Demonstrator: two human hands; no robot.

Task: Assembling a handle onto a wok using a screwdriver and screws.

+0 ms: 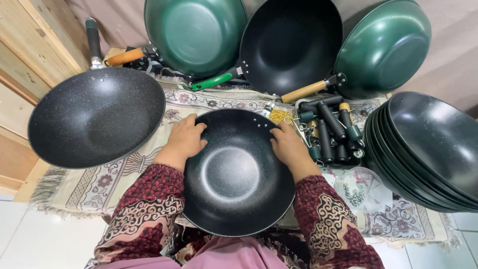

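A black speckled wok without a handle (234,174) rests in front of me on my lap and the patterned mat. My left hand (185,139) grips its left rim, fingers curled over the edge. On the right rim my right hand (288,145) does the same. Small holes show at the wok's far rim, near my right hand. Both arms wear red patterned sleeves.
A finished black wok with a dark handle (94,115) lies at the left. Two green woks (195,32) (383,47) and a black one (291,42) lean at the back. A stack of handleless woks (428,149) stands at the right, beside loose handles (329,130), gold screws (280,115) and a clear bag of hardware (359,192).
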